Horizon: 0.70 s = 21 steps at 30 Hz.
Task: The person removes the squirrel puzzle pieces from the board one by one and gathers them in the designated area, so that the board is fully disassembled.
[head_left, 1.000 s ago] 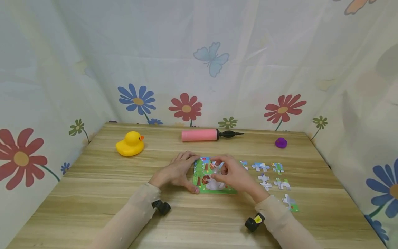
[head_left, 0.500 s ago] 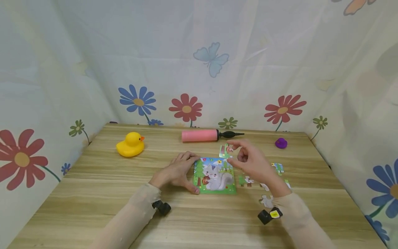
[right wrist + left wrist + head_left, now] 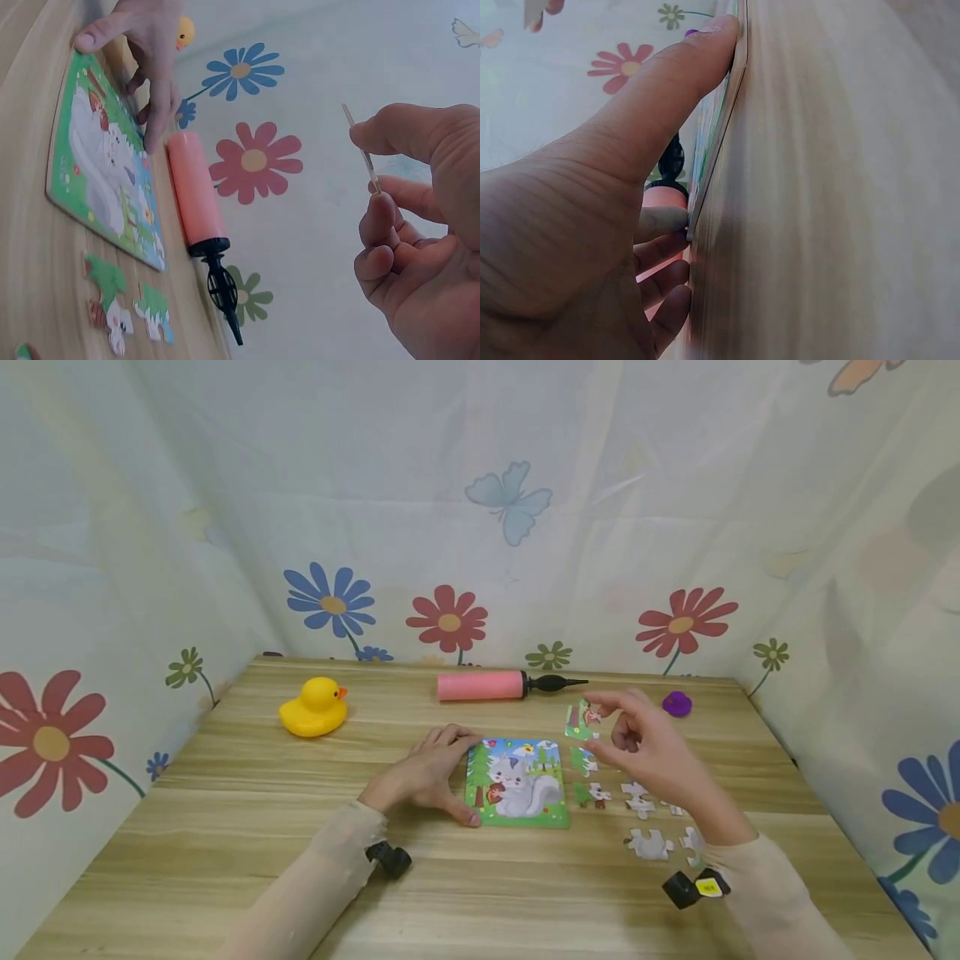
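A square picture board (image 3: 542,777), showing a grey squirrel with an acorn, lies flat on the wooden table. My left hand (image 3: 427,772) holds its left side, thumb at the near corner and index finger at the far one. To the right and above the table, my right hand (image 3: 660,747) pinches a jigsaw piece (image 3: 577,721) between thumb and fingertips. That piece has a green and brown print in the head view and appears edge-on in the right wrist view. Several loose jigsaw pieces (image 3: 648,844) lie right of the board, some partly hidden by my right hand and forearm.
Behind the board lies a pink hand pump (image 3: 482,686) with a black nozzle. A yellow rubber duck (image 3: 313,708) stands at the back left, a small purple duck (image 3: 677,704) at the back right. A flower-printed curtain (image 3: 375,527) surrounds the table (image 3: 225,827).
My right hand has moved right, away from over the board, with the jigsaw piece pinched in it, uncovering the squirrel picture. My left hand has stayed at the board.
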Motion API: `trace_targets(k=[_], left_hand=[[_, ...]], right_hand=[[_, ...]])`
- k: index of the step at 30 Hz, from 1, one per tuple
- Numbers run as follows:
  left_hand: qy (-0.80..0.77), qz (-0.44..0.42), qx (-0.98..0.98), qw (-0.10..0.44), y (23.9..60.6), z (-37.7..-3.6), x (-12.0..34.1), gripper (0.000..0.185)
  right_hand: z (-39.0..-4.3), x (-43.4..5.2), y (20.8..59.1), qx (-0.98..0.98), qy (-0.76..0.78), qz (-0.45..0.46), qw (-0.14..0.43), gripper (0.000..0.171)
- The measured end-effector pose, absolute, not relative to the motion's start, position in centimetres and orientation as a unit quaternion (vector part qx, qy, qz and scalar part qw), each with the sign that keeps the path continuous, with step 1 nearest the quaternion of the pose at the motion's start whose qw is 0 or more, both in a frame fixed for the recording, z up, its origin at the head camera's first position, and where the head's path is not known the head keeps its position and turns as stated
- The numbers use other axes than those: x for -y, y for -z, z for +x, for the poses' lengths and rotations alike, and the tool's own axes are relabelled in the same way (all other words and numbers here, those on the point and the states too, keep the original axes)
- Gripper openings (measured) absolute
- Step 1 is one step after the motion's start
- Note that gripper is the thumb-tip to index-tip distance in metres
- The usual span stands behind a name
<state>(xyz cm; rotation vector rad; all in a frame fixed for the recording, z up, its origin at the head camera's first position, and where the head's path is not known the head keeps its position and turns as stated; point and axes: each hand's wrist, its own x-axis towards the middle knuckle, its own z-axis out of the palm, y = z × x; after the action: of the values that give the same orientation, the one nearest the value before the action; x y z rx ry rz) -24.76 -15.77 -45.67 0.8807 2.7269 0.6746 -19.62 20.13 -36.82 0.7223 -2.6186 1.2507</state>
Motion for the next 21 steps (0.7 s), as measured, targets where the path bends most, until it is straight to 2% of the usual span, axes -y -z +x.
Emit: trace_targets(k=[9, 21], left_hand=[[-0.222, 0.296, -0.924, 0.098, 45.8, -24.8, 15.7, 0.133], [-0.216, 0.300, -0.924, 0.096, 45.7, -24.8, 15.7, 0.133]], right_hand=[[-18.0, -22.1, 38.2, 0.879, -0.404, 0.245, 0.066, 0.057], [-16.2, -23.5, 42.5, 0.876, -0.412, 0.249, 0.044, 0.053]])
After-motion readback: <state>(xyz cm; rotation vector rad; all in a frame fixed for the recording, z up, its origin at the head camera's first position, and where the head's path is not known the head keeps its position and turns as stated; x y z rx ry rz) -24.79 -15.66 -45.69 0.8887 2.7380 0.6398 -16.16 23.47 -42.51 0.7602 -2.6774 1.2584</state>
